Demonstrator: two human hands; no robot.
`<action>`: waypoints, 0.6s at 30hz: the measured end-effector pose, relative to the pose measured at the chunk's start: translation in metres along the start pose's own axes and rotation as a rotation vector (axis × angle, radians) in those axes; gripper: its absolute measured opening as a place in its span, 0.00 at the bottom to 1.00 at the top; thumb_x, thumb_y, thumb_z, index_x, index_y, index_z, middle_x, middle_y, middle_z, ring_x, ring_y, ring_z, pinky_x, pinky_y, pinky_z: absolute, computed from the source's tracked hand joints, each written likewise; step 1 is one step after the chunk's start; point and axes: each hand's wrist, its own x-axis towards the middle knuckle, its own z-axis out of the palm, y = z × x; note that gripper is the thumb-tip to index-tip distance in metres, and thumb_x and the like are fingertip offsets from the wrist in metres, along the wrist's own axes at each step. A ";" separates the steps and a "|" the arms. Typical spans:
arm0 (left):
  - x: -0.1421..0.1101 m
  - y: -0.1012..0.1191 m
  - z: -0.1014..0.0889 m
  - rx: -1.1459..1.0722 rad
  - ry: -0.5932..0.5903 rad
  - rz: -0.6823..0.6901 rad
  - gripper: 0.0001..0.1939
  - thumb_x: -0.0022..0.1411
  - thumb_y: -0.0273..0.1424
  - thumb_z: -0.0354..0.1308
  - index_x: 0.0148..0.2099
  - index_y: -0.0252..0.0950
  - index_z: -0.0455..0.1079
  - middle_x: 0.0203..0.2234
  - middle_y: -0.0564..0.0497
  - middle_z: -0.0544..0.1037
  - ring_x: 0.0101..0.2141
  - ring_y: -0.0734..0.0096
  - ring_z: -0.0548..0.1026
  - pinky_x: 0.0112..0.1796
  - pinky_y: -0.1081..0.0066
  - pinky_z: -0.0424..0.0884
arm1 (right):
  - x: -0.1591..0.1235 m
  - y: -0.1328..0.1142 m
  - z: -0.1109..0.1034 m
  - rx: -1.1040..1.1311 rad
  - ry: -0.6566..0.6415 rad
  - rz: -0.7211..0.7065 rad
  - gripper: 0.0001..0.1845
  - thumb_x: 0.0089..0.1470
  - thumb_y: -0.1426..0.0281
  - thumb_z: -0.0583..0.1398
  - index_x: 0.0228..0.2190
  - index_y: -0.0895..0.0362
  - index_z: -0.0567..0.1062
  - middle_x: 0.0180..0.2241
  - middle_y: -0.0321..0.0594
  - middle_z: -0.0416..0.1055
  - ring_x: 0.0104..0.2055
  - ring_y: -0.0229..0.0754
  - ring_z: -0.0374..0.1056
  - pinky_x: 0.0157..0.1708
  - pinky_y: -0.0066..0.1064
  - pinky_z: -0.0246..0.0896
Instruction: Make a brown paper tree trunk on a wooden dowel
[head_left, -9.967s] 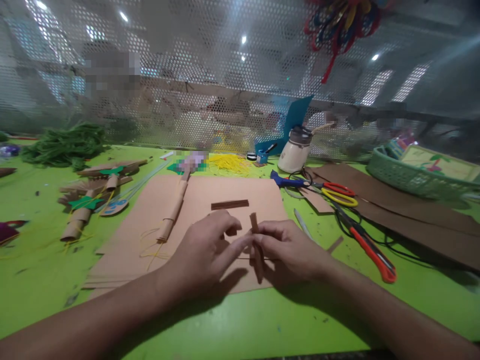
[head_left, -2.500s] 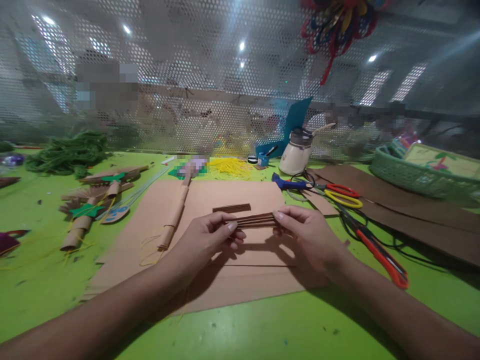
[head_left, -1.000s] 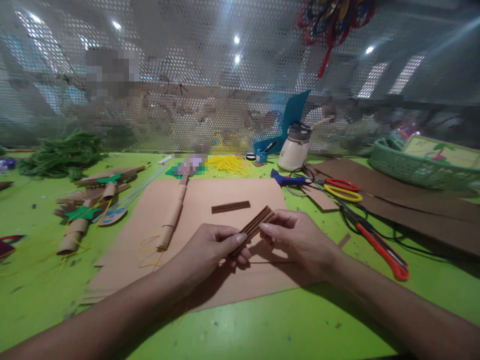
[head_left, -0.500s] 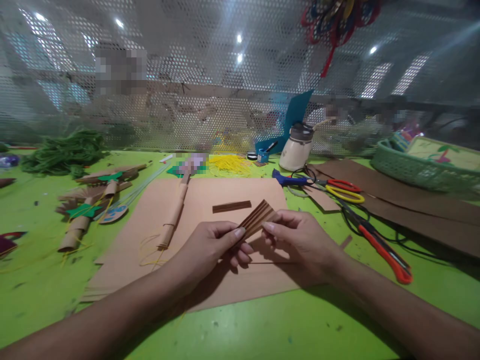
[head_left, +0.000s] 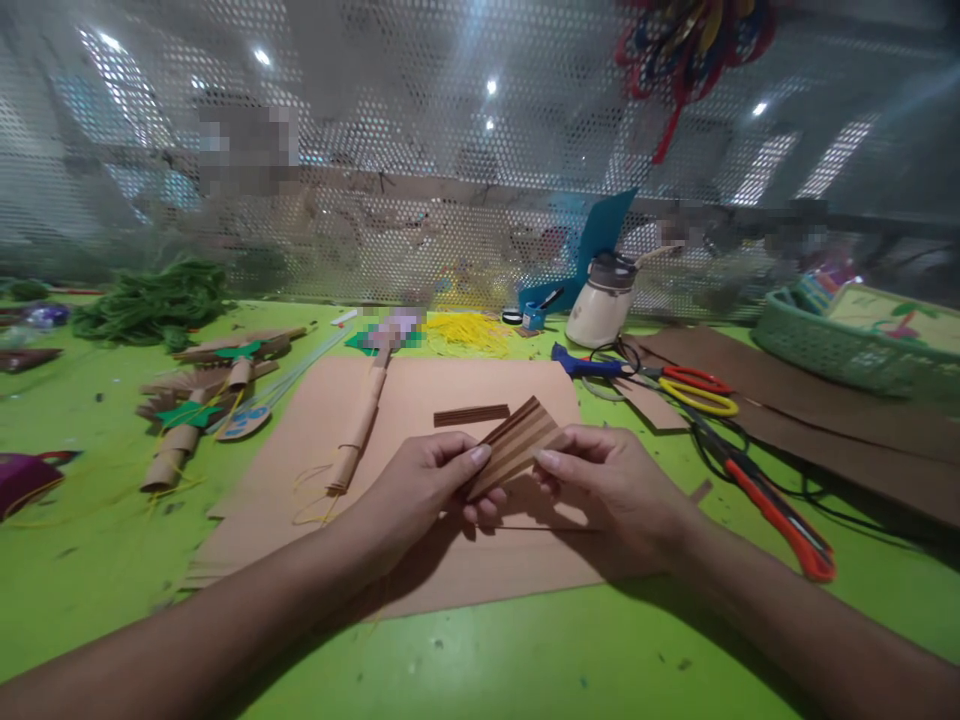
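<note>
Both my hands hold one pleated brown paper piece (head_left: 514,446), folded like an accordion and fanned out at its upper end. My left hand (head_left: 431,480) pinches its lower left end between thumb and fingers. My right hand (head_left: 611,478) pinches its right edge. The piece hangs just above a stack of tan foam sheets (head_left: 420,400) on the green table (head_left: 487,660). A second folded brown strip (head_left: 471,414) lies flat on the sheets just beyond my hands. A tan rolled tube (head_left: 361,428) with yellow thread lies on the sheets to the left.
Red and yellow scissors (head_left: 686,385), an orange utility knife (head_left: 780,515), a blue glue gun (head_left: 581,364) and a white jar (head_left: 598,312) are to the right. Dark brown sheets (head_left: 825,420) and a green basket (head_left: 847,350) lie beyond. Paper figures (head_left: 199,400) and green yarn (head_left: 150,300) sit left.
The flat folded strip was first held level, then tilted up to the right. Since half a second ago its pleats have spread wider into a fan between my hands.
</note>
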 end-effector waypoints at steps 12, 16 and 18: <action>-0.003 -0.003 0.007 -0.020 -0.002 -0.015 0.12 0.63 0.36 0.58 0.32 0.31 0.68 0.20 0.52 0.71 0.22 0.77 0.68 0.26 0.75 0.62 | 0.001 -0.001 -0.001 0.130 -0.023 0.080 0.08 0.48 0.66 0.67 0.29 0.56 0.76 0.26 0.36 0.69 0.31 0.39 0.64 0.34 0.34 0.58; 0.000 -0.007 0.004 0.050 -0.039 -0.028 0.12 0.60 0.38 0.60 0.34 0.32 0.70 0.20 0.52 0.72 0.22 0.75 0.69 0.28 0.73 0.65 | 0.002 -0.001 0.000 0.161 -0.027 0.010 0.11 0.49 0.62 0.67 0.31 0.57 0.77 0.31 0.40 0.72 0.35 0.42 0.66 0.39 0.37 0.60; 0.002 -0.009 0.002 0.145 -0.075 -0.031 0.12 0.60 0.38 0.60 0.33 0.32 0.70 0.20 0.50 0.74 0.22 0.73 0.71 0.28 0.72 0.66 | 0.003 -0.001 0.001 0.113 0.022 0.003 0.13 0.48 0.60 0.67 0.28 0.58 0.77 0.28 0.39 0.72 0.32 0.41 0.65 0.37 0.36 0.60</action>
